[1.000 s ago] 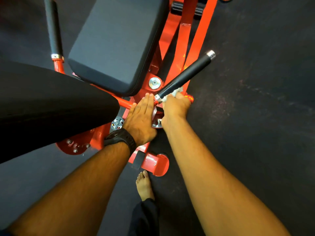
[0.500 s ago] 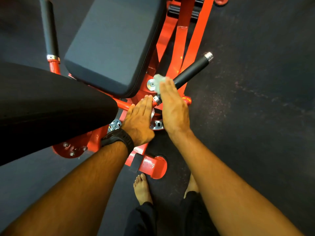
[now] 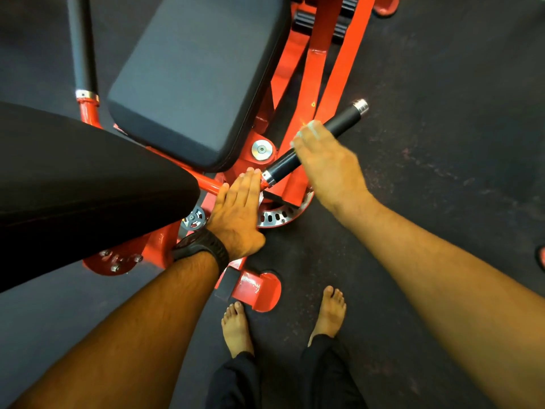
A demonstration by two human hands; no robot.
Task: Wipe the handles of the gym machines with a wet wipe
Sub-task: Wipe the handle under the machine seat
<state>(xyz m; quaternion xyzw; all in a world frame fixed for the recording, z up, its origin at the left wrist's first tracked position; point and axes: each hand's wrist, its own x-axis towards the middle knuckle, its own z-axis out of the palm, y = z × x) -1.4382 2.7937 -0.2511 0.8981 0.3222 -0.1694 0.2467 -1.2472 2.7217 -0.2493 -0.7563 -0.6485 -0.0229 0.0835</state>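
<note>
1. Plainly, two black handles show on the red machine frame (image 3: 312, 69). The right handle (image 3: 343, 119) slants out over the floor (image 3: 442, 143), and the left handle (image 3: 81, 48) stands at the upper left beside the pads.
2. One wet wipe (image 3: 309, 129), pale and blurred, lies on the right handle about midway along its black grip, under the fingertips of the right hand.
3. The right hand (image 3: 330, 172) lies across that handle. Its fingers look straight and close together, pressing the wipe onto the grip. Motion blur hides the thumb, so whether it wraps beneath cannot be told.
4. The left hand (image 3: 236, 214) rests flat on the frame with its fingers straight and together and their tips just beside the handle's inner metal collar. It holds nothing.
5. One black watch (image 3: 203, 246) sits on the left wrist.
6. Two pads are visible — a grey seat pad (image 3: 197, 75) above and a black pad (image 3: 73, 184) at the left.
7. One perforated metal disc (image 3: 277, 216) sits between the two hands, and one silver cap (image 3: 261, 149) lies just below the grey pad.
8. Two bare feet — left foot (image 3: 236, 329) and right foot (image 3: 330, 314) — stand on the floor near the frame's red foot plate (image 3: 259, 290).
</note>
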